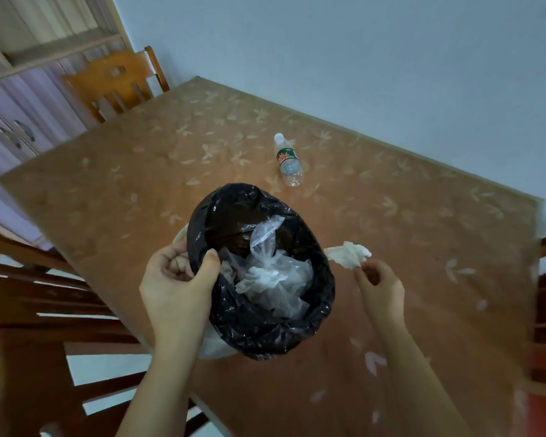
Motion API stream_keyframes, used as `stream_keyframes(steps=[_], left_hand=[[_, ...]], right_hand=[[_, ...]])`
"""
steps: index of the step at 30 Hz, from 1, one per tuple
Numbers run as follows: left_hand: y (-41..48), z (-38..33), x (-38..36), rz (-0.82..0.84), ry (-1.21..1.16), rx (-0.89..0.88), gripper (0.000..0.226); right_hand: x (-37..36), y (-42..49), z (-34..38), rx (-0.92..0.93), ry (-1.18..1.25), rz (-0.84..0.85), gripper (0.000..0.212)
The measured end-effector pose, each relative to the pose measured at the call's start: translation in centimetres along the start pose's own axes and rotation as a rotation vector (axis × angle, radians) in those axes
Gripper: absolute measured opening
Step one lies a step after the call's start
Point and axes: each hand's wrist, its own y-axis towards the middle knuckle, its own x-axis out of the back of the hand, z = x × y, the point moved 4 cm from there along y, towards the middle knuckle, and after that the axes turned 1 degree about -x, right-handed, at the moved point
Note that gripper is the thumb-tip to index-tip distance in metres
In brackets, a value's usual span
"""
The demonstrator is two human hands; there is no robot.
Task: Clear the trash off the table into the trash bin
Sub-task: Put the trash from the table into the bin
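Left hand (177, 279) grips the trash bin (297, 339) by its rim; right hand (379, 287) curls at a tissue (349, 254) just beside it, grasp unclear. Next, I reckon: tissue in, then the bottle (288, 160) lying beyond both hands on the bench (139, 152).

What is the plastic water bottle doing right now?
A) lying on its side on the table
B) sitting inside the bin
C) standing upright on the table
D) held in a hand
A: the bottle lies on its side on the table, beyond the bin, cap pointing away.
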Motion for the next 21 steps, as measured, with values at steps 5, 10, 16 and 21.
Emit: stream_keyframes(steps=[5, 10, 16, 21], left_hand=[[-1.2, 0.0, 2.6, -0.001, -0.018, 0.012, 0.022], [-2.1, 0.1, 4.4, 0.019, -0.032, 0.055, 0.023], [-4.5, -0.4, 6.0, 0.047, -0.092, 0.083, 0.03], [-6.2, -1.6, 8.7, -0.002, -0.143, 0.075, 0.026]], right_hand=[[1.4, -3.3, 7.2, 0.174, 0.065, -0.022, 0.009], [1.3, -8.0, 11.6, 0.252, 0.14, 0.076, 0.011], [1.1, -13.5, 12.8, 0.343, -0.009, 0.289, 0.011], [2.8, -16.2, 14.3, 0.463, -0.108, 0.29, 0.019]])
